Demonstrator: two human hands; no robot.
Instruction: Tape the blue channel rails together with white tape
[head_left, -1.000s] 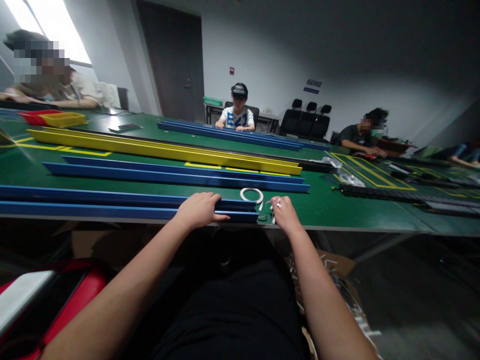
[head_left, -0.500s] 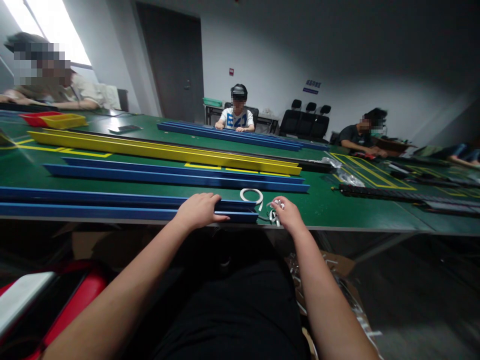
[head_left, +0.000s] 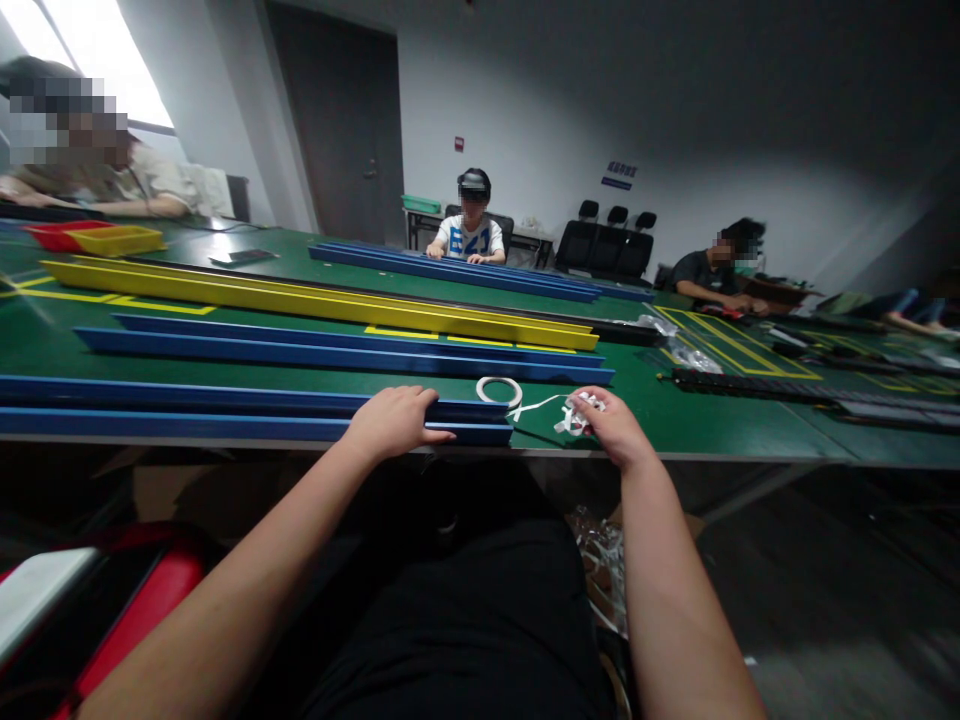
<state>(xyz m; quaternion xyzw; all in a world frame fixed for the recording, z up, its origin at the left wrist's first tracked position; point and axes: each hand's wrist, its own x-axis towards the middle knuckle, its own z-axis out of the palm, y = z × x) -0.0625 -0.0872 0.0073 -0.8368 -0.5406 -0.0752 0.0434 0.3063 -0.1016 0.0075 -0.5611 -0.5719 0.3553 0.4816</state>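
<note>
My left hand (head_left: pixel 394 420) is wrapped over the right part of the nearest blue channel (head_left: pixel 225 421), fingers across it and thumb along its near wall. The channel lies lengthwise at the table's front edge. Right of its end, my right hand (head_left: pixel 611 425) holds a crumpled bunch of white tape strips (head_left: pixel 576 412) just above the tabletop. Between the bunch and the channel's end, a roll of white tape (head_left: pixel 498 381) lies flat, partly behind the channel. A loose white strip reaches from beside the roll toward the bunch.
Another blue channel (head_left: pixel 345 362) and a yellow channel (head_left: pixel 322 303) lie farther back on the green table (head_left: pixel 720 425). Red and yellow trays (head_left: pixel 120 238) stand at far left. Black strips (head_left: pixel 750 387) lie right. Several people sit around. Clear plastic bags (head_left: pixel 600 560) are below the table edge.
My right hand has moved right with the white strips, away from the channel's end. A thin strip now stretches out between it and the roll. My left hand keeps its place on the channel.
</note>
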